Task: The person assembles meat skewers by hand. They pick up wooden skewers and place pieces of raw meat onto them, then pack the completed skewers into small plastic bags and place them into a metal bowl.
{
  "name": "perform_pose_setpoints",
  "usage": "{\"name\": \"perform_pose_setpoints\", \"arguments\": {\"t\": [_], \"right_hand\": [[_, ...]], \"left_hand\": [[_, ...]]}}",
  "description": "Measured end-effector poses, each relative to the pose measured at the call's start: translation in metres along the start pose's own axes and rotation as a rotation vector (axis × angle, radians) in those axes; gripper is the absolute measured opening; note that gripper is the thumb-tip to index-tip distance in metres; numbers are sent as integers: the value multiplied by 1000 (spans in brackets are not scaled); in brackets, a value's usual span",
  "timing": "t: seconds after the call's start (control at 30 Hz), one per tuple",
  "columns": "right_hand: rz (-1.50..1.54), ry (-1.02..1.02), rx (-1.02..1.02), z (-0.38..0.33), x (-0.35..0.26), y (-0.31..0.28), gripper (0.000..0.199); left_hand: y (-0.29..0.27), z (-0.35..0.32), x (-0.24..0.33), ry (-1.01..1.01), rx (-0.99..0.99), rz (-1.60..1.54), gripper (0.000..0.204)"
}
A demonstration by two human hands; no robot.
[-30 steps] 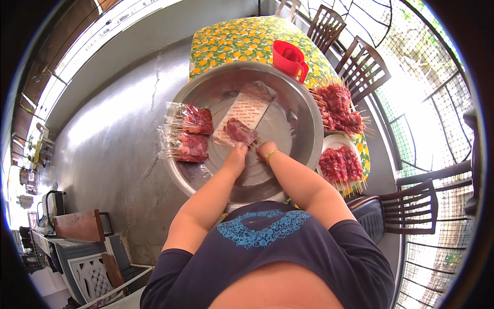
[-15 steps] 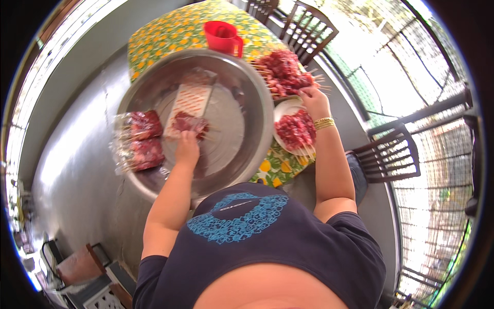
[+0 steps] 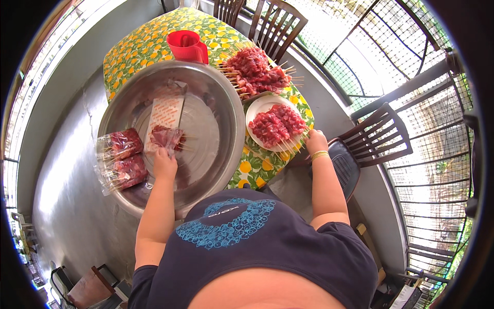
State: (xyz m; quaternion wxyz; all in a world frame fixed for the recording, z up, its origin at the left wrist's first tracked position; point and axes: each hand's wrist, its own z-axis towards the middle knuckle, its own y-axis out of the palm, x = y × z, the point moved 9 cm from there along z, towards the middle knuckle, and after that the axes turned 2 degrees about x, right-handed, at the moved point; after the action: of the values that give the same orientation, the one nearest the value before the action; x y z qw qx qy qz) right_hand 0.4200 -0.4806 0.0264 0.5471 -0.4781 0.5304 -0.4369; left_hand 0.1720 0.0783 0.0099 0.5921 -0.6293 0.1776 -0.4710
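Observation:
My left hand [image 3: 164,164] is closed on the near edge of a clear plastic bag of raw meat skewers [image 3: 165,138]. The bag lies over a white printed packet [image 3: 165,114] in a wide metal basin [image 3: 234,110], its bare sticks pointing right. My right hand [image 3: 316,141] is at the right of a white plate [image 3: 253,109], its fingers drawn together; what they hold, if anything, is too small to make out. On that plate lie raw meat skewers [image 3: 276,125]. A larger heap of meat skewers [image 3: 256,72] sits behind it.
Two bagged bundles of meat skewers [image 3: 123,157] rest over the basin's left rim. A red plastic pitcher [image 3: 186,46] stands behind the basin on the lemon-patterned tablecloth [image 3: 135,51]. Wooden chairs stand at the back [image 3: 278,28] and right [image 3: 378,136].
My right hand has come away from the large skewer heap, moving nearer to me beside the plate. My left hand stays on the bag. The view has shifted, with the table sitting further left.

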Motion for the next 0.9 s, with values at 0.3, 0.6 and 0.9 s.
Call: {"name": "perform_pose_setpoints", "arguments": {"t": [0.3,0.6,0.9], "right_hand": [[-3,42,-130,9,-5,6,20],[675,437,-411,20,32,36,14],[1076,242,-326,-6,-58,-89,12]], "left_hand": [[-2,-2,-8,-32,-57,70,18],[-9,-1,8,-8,-68,183,22],[-3,8,3,27,-53,195,18]]}}
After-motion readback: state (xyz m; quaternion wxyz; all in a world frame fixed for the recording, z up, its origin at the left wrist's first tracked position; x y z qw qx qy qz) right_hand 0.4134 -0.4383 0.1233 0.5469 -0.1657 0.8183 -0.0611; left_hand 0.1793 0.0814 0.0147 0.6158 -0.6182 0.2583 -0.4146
